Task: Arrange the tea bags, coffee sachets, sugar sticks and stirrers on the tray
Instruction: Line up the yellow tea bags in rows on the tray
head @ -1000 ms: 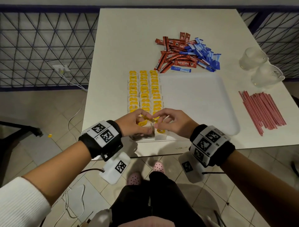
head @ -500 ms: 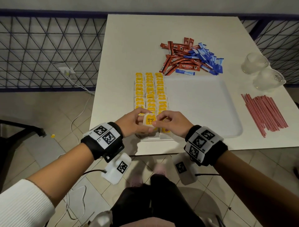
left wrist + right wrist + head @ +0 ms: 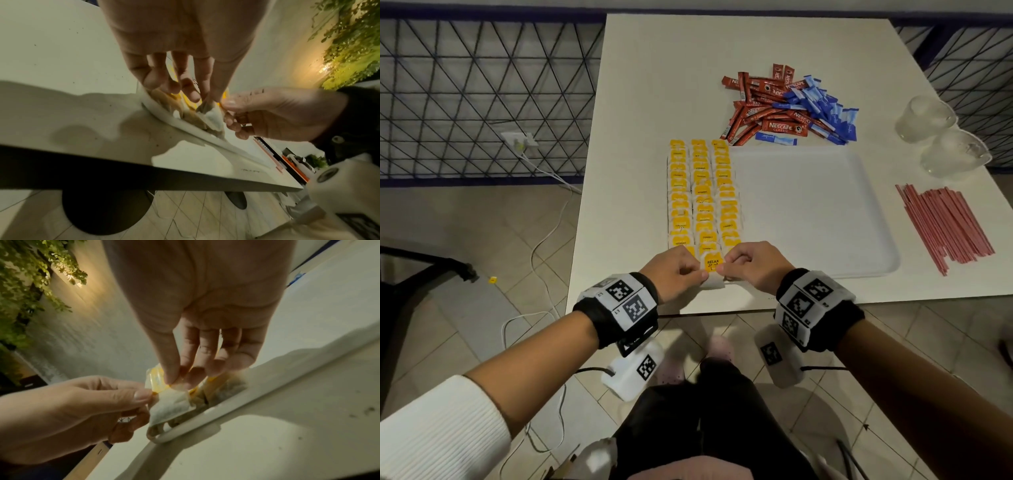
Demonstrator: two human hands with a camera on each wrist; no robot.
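Tea bag [image 3: 711, 265] with a yellow "RELAX" tag, pinched at opposite edges by left hand [image 3: 676, 272] and right hand [image 3: 751, 267] above the near left corner of the white tray [image 3: 825, 212], apparently next to be lowered onto the middle row's near end.

the right hand [image 3: 197, 308] and the left hand [image 3: 78, 412] pinch one tea bag [image 3: 170, 404] – yellow tag on top – over the tray [image 3: 257, 404] rim.
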